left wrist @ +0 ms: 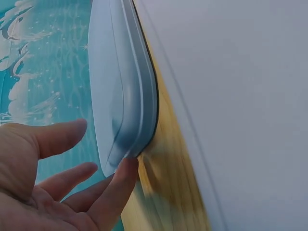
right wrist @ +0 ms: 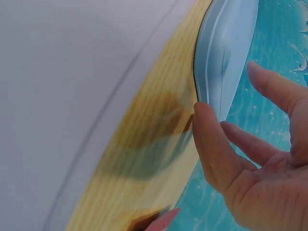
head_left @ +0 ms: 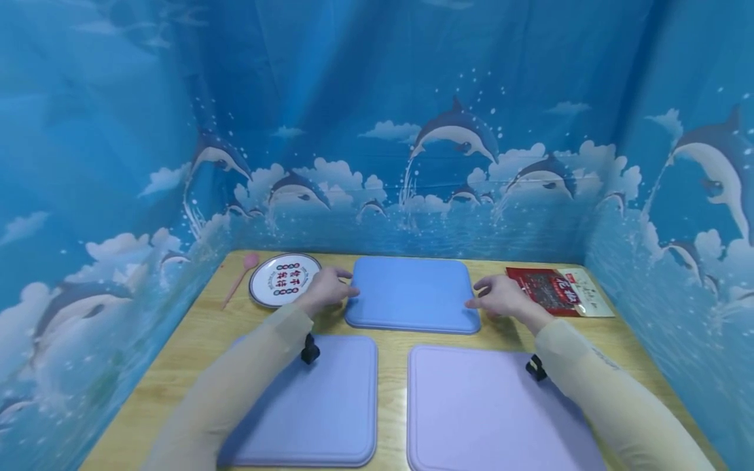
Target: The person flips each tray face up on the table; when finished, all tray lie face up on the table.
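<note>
At the back middle of the table lies a shallow light-blue rectangular tray (head_left: 412,294) with rounded corners. My left hand (head_left: 326,286) is at its left edge, fingers spread and loosely bent. In the left wrist view a fingertip (left wrist: 127,168) meets the tray's corner from outside, while the thumb stays clear of it. On the opposite side, my right hand (head_left: 501,296) is at the right edge with thumb and fingers apart. One fingertip (right wrist: 204,113) appears to touch the rim in the right wrist view. Neither hand grips the tray.
A bluish-lilac tray (head_left: 330,405) lies under my left forearm, a pale lilac tray (head_left: 489,405) under my right. Left of the blue tray are a white plate (head_left: 268,288) with printed characters and a pink spoon (head_left: 235,288). A red packet (head_left: 544,291) lies right. Dolphin-print curtains surround the table.
</note>
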`<act>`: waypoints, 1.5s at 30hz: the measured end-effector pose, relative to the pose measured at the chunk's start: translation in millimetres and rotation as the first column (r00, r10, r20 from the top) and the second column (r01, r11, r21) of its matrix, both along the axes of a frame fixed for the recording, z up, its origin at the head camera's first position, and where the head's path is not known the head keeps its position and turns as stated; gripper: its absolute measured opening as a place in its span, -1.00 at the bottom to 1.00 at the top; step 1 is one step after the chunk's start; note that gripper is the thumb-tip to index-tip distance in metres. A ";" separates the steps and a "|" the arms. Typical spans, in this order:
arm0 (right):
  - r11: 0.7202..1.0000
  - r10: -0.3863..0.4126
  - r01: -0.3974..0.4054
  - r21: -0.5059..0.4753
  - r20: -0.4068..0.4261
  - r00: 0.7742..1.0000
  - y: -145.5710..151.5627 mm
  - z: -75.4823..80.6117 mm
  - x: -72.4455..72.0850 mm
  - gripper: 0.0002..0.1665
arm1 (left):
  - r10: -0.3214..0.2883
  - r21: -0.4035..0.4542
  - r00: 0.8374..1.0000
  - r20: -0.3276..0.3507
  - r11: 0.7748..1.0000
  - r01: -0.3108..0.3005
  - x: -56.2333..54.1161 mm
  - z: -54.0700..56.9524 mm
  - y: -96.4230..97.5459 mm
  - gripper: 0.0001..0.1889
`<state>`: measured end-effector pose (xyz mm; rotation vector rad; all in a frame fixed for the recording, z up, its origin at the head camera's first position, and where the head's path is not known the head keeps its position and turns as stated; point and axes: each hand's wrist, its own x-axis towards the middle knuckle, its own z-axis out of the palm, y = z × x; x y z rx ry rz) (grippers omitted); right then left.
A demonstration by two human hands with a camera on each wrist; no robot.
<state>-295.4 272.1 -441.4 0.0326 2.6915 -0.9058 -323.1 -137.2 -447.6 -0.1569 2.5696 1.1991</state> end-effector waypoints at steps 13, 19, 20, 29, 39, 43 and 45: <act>0.994 -0.095 0.097 -0.045 0.040 0.995 -14.1 -4.2 -5.4 -0.08 | 0.115 0.231 0.984 0.138 0.962 -0.145 -3.5 -0.5 9.6 -0.44; 0.996 -0.074 0.076 -0.046 0.041 0.996 -14.9 -8.3 -7.3 -0.05 | 0.140 0.340 0.964 0.224 0.916 -0.212 -5.5 -1.7 -1.1 -0.42; 0.996 -0.070 0.072 -0.048 0.039 0.997 -14.5 -8.4 -7.1 -0.05 | 0.146 0.341 0.962 0.231 0.914 -0.221 -6.3 -1.6 -2.3 -0.42; 0.993 -0.082 0.083 -0.084 0.023 0.996 -9.6 -10.0 -5.5 -0.07 | 0.103 0.387 0.962 0.253 0.900 -0.199 -5.5 7.3 -8.6 -0.42; 0.993 -0.092 0.094 -0.077 0.019 0.996 -11.0 -12.5 -5.6 -0.05 | 0.143 0.438 0.945 0.293 0.859 -0.265 -9.5 4.9 -1.0 -0.41; 0.993 -0.090 0.092 -0.074 0.029 0.996 -9.9 -11.6 -5.0 -0.04 | 0.175 0.447 0.938 0.299 0.843 -0.300 -11.9 0.9 -1.0 -0.39; 0.993 -0.088 0.090 -0.080 0.029 0.996 -9.9 -10.8 -4.7 -0.04 | 0.160 0.442 0.945 0.286 0.853 -0.279 -13.1 -0.6 -2.6 -0.40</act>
